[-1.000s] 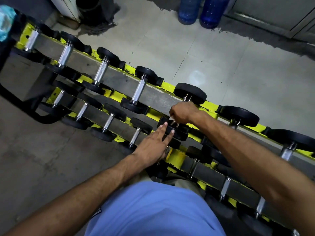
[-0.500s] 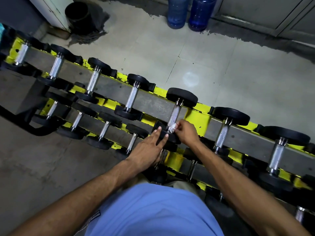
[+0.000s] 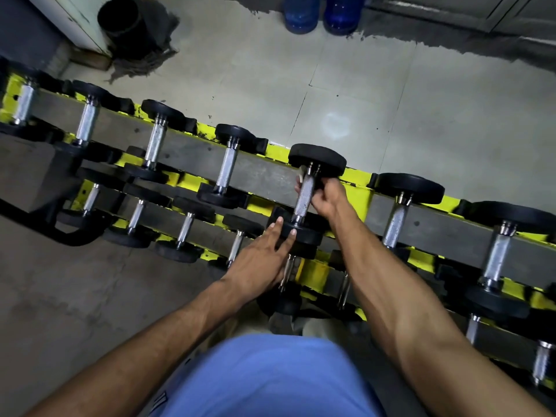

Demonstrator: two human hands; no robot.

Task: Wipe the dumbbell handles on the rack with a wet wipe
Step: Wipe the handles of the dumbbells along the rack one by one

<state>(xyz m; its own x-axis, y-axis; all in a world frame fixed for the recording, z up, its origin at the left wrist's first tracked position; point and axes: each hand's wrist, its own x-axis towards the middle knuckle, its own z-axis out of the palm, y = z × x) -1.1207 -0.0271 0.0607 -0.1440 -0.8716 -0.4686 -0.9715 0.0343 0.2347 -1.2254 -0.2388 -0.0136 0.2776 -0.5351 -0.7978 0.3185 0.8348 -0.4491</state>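
A person's right hand (image 3: 327,196) grips the knurled steel handle (image 3: 304,196) of a dumbbell (image 3: 317,160) on the top tier of a yellow-and-grey rack (image 3: 356,176). The fingers curl round the bar from the right, and their tips show on its left side. A scrap of white wipe (image 3: 300,176) pokes out beside the fingertips at the far end of the handle, just under the far head. How much of the wipe lies inside the grip cannot be seen.

The left hand (image 3: 261,257) lies flat with straight fingers on the dumbbell's near head (image 3: 301,233) and holds nothing.

The dumbbell sits about mid-rack, its handle running near to far across the grey rail. More dumbbells line the same tier: four to the left, the nearest (image 3: 227,167) just beside it, and two larger ones to the right (image 3: 395,221). A lower, nearer tier carries smaller dumbbells (image 3: 184,227), partly hidden under the forearms.

The rack runs slantwise across a tiled floor (image 3: 451,115), from far left to near right. Beyond it, at the far edge, stand two blue water bottles (image 3: 301,13) side by side, with a black bin (image 3: 123,24) in the far left corner. The person's blue shirt (image 3: 270,377) fills the near edge of the view.
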